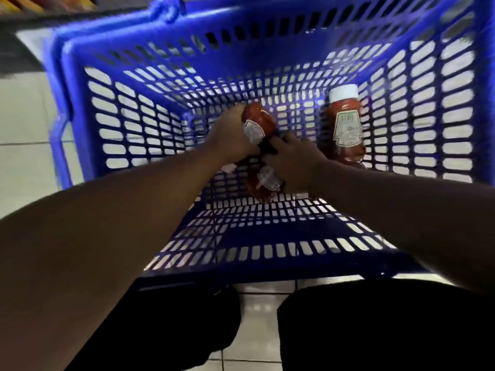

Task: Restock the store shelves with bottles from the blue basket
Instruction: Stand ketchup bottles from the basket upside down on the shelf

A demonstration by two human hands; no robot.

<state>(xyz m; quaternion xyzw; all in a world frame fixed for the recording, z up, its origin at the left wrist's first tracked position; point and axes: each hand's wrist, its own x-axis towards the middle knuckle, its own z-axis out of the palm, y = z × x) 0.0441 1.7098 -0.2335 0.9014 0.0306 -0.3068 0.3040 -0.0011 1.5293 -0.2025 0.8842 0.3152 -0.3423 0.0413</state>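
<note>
You had both arms deep in the blue basket (80, 108), working near its floor. Your left hand (230, 135) wrapped round the upper red sauce bottle (258, 124), fingers curled behind it, so the bottle rode tilted above your knuckles — likely the one you meant to lift out first. Your right hand (294, 162) sat just below that grip, closed over a second bottle (263, 186) lying under the first; its fingers looked curled round the bottle's middle, though blur hid the fingertips. The two bottles touched or nearly touched where your hands met. Taking one in each hand made sense as a way to halve the trips to the shelf. To the right of your right hand, apart from it, a third bottle (345, 129) with a white cap lay against the basket wall — untouched, waiting for a later reach.
</note>
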